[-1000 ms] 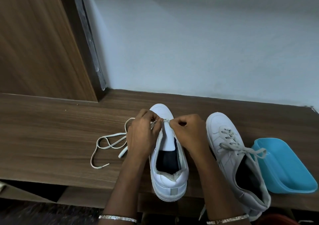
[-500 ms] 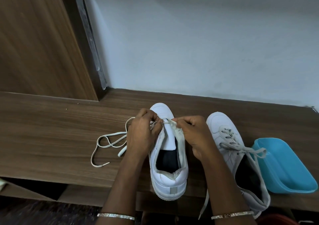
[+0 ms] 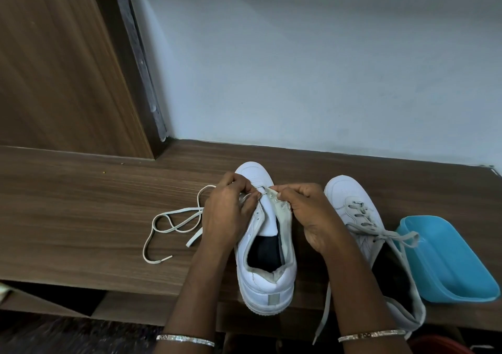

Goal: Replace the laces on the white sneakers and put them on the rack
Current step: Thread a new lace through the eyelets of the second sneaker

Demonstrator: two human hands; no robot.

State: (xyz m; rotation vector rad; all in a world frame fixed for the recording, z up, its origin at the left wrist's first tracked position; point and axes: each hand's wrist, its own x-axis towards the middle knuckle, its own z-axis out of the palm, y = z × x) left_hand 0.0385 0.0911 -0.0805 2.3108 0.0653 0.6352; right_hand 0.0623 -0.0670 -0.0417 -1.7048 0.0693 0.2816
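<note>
Two hands meet over the front eyelets of the sneaker [image 3: 267, 280] on the shelf [image 3: 81, 218]. The left hand [image 3: 228, 212] pinches the lace [image 3: 168, 218], whose loose end loops leftward on the wood. The right hand [image 3: 309, 218] pinches the sneaker's eyelet flap. Fingers hide the threading from us. We see the laced second sneaker [image 3: 350, 198] just right, partly behind the forearm, beside a blue tub [image 3: 448, 258].

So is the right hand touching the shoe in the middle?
Touching. The head view shows the right hand pinching the eyelet flap of the middle sneaker, with no gap between fingers and flap.
</note>
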